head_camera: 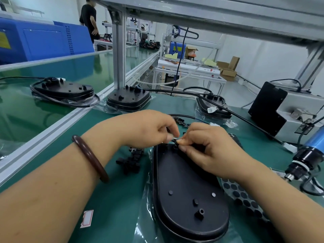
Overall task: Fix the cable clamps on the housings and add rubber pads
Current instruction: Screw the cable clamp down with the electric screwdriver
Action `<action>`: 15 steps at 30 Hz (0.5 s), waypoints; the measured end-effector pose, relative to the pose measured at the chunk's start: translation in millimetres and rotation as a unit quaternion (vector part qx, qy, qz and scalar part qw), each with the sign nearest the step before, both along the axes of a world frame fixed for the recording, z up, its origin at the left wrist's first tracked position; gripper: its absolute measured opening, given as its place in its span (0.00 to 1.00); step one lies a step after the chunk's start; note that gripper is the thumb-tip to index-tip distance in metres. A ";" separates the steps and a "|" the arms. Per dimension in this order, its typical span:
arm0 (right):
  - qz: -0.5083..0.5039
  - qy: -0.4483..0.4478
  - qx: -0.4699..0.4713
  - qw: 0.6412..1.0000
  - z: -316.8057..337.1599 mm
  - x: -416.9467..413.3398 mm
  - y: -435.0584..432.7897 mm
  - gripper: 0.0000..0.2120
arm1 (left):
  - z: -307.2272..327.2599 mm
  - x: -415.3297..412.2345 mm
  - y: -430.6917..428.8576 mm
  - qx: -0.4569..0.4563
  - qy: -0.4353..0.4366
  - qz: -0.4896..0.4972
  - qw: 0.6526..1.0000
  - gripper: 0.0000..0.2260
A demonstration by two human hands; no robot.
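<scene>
left hand, right hand pinch cable clamp at 12 o'clock end of housing; clamp seemingly unfixed. pad sheet at 3 o'clock; pads pending.

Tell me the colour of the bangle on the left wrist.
Dark brown bangle, head view.
</scene>
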State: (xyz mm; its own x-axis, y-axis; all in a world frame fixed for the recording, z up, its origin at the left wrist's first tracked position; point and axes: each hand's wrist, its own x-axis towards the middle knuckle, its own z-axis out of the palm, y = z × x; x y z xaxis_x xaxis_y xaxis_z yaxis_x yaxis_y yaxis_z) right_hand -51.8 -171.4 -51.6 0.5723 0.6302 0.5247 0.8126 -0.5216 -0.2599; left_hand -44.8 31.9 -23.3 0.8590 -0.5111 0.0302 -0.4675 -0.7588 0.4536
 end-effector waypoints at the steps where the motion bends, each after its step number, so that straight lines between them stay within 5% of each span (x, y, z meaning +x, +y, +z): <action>1: 0.000 0.000 -0.001 1.000 0.4 0.1 0.0 0.05 | 0.7 -1.6 2.7 0.013 0.016 -0.014 1.000 0.08; 15: -0.011 -0.019 -0.044 0.999 -0.5 -12.6 -4.4 0.11 | -14.9 -11.7 -3.4 -0.085 -0.047 0.055 0.994 0.07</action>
State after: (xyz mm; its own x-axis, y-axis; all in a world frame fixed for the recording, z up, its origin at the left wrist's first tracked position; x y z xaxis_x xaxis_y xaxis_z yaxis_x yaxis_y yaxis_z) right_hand -64.4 -175.9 -52.2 0.5673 0.6619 0.4899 0.8089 -0.5593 -0.1811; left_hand -56.5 28.5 -38.2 0.8990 -0.3947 0.1897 -0.4315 -0.7243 0.5378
